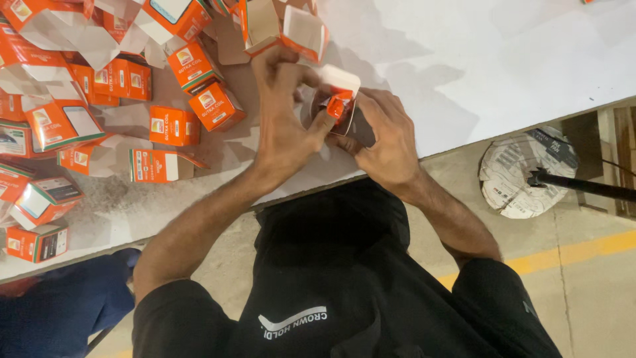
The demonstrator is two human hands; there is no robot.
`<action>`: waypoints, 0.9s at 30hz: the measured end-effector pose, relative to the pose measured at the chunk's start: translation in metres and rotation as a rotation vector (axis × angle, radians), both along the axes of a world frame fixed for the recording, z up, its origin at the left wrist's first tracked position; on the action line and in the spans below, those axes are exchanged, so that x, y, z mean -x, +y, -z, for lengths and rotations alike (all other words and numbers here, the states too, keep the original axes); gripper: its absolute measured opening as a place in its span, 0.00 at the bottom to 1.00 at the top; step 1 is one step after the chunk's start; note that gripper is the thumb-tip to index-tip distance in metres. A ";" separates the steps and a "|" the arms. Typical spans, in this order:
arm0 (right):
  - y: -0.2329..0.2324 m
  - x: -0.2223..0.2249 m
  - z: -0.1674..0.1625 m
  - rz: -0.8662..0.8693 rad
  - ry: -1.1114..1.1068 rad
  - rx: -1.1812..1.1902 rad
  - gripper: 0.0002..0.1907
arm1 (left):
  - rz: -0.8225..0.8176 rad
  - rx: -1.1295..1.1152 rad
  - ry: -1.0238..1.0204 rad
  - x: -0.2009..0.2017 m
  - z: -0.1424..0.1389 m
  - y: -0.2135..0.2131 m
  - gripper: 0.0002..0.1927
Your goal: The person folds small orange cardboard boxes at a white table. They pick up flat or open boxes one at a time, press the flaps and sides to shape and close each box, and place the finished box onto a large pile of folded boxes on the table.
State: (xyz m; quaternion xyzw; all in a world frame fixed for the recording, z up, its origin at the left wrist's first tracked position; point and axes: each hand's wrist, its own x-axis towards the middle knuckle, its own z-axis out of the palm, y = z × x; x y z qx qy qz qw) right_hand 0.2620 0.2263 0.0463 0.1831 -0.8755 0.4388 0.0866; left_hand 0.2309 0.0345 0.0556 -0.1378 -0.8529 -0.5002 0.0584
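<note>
Both hands grip one small orange and white box (pixel 340 96) near the table edge (pixel 464 142): the left hand (pixel 285 122) pinches its side, the right hand (pixel 384 136) cups it beneath. A pile of boxes (pixel 132 86) crowds the left, while bare white tabletop spreads rightward.

One head-worn view only, looking steeply down from above the person's chest; close on the table (pixel 503 59) edge; floor (pixel 583 292) visible below; no second view shares anything.

glossy cardbd carton (pixel 339 99), matt wht table (pixel 503 59)
</note>
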 end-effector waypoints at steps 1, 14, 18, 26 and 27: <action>0.000 -0.001 0.001 0.003 -0.011 -0.013 0.36 | -0.035 -0.111 -0.126 0.002 0.001 0.001 0.28; -0.004 -0.007 0.003 -0.047 0.129 -0.079 0.30 | 0.242 -0.205 -0.386 0.016 -0.001 -0.008 0.12; -0.003 -0.006 0.001 -0.072 0.108 -0.145 0.30 | 0.437 -0.544 -0.674 0.026 -0.016 -0.032 0.17; -0.004 -0.007 0.012 -0.030 0.122 -0.072 0.25 | 0.268 -0.483 -0.802 0.043 0.019 -0.020 0.07; -0.004 -0.008 0.014 -0.018 0.096 -0.040 0.23 | 0.275 -0.439 -0.702 0.043 0.020 -0.016 0.07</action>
